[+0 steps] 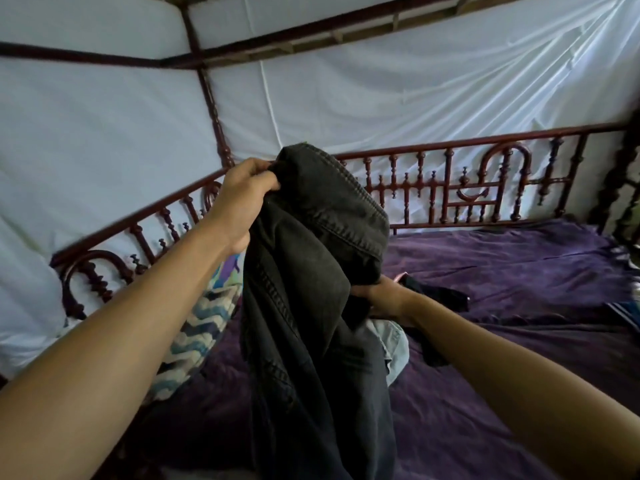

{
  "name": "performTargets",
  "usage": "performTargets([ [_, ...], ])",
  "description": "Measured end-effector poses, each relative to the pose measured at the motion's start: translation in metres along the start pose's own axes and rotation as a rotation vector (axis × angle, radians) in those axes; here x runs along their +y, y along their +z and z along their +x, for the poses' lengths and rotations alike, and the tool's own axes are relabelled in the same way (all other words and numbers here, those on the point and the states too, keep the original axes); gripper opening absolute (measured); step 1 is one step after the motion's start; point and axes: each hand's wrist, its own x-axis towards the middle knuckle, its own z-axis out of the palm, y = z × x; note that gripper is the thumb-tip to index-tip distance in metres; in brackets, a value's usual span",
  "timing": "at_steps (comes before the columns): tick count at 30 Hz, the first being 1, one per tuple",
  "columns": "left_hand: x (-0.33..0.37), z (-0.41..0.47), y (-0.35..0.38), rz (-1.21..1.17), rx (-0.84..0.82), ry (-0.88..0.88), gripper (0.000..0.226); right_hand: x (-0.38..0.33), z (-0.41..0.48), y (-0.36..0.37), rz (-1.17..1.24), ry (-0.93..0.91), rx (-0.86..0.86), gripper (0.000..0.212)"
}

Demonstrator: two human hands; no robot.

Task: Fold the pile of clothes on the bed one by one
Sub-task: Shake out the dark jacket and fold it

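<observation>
Pile of clothes (394,342), reduced to a pale grey piece and a black garment (440,299), is seen lying near the middle of a bed (519,271) covered in a purple sheet. The bed is enclosed by a carved red-brown rail (450,188) and white netting. A pair of dark grey jeans (311,271) is held up above the pile, bunched and twisted, with the legs hanging down out of view at the bottom. A zigzag-patterned blanket (197,327) is heaped at the left, against the rail. The waistband is gripped at the top by the left hand (242,199), its fingers curled tight and pinching the denim edge. The right hand (384,299) is placed lower, behind a fold of the jeans. Its fingertips are hidden, so it cannot be told whether cloth is held there. Much of the weight appears to be carried by one pinch, so the heavy denim could slip and drop onto the pile. If the legs are not shaken straight, a crooked fold is likely, and the clothes below could be dragged or scattered by the trailing fabric.
</observation>
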Motion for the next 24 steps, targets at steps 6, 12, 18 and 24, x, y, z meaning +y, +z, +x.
performTargets([
  [6, -0.034, 0.031, -0.064, 0.431, -0.246, 0.121, 0.077, -0.089, 0.016, -0.046, -0.064, -0.233, 0.341, 0.016],
  [12, -0.096, 0.085, -0.092, 1.199, -0.253, 0.323, 0.080, -0.171, 0.007, -0.029, -0.488, -0.510, 0.508, 0.023],
  [18, -0.115, 0.131, -0.096, 1.095, -0.063, 0.357, 0.012, -0.186, 0.003, -0.052, -0.618, -0.466, 0.671, 0.028],
  [24, -0.079, 0.183, -0.075, 1.022, 0.110, 0.538, 0.027, -0.209, -0.025, -0.073, -0.612, -0.393, 0.710, 0.054],
])
